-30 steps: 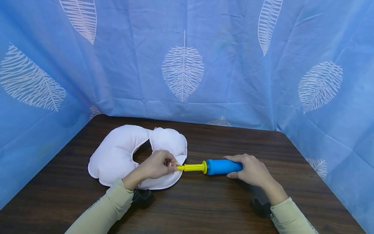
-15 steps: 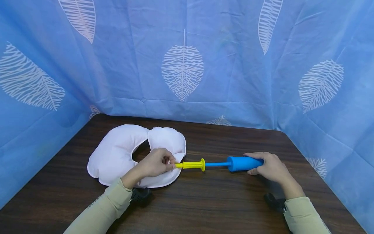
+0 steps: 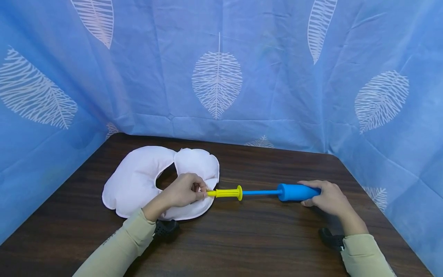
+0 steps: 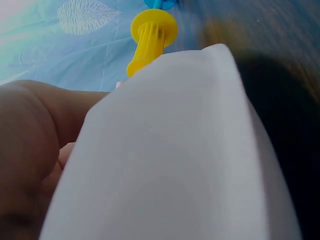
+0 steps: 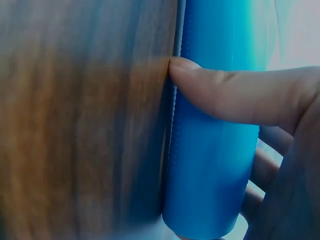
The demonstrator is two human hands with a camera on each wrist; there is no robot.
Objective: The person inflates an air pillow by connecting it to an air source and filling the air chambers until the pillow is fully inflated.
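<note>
Dark wood table (image 3: pixel 242 238), blue leaf curtain (image 3: pixel 277 77) behind; head view: left hand (image 3: pixel 185 192) pinches pump nozzle at white pillow (image 3: pixel 138 181), 9 o'clock; right hand (image 3: pixel 328 198) grips blue pump handle (image 3: pixel 297 191), 3 o'clock, rod extended
Left wrist: pillow (image 4: pixel 175 160) fills view, yellow barrel (image 4: pixel 150 37) at 12
Right wrist: thumb (image 5: pixel 225 95) and fingers curled round handle (image 5: pixel 210 150)

— What are the hands doing by the pump (image 3: pixel 263 191)?
— The left hand (image 3: pixel 185 191) is pinching its yellow tip. The right hand (image 3: pixel 327 197) is gripping its blue handle, arm stretched out.
</note>
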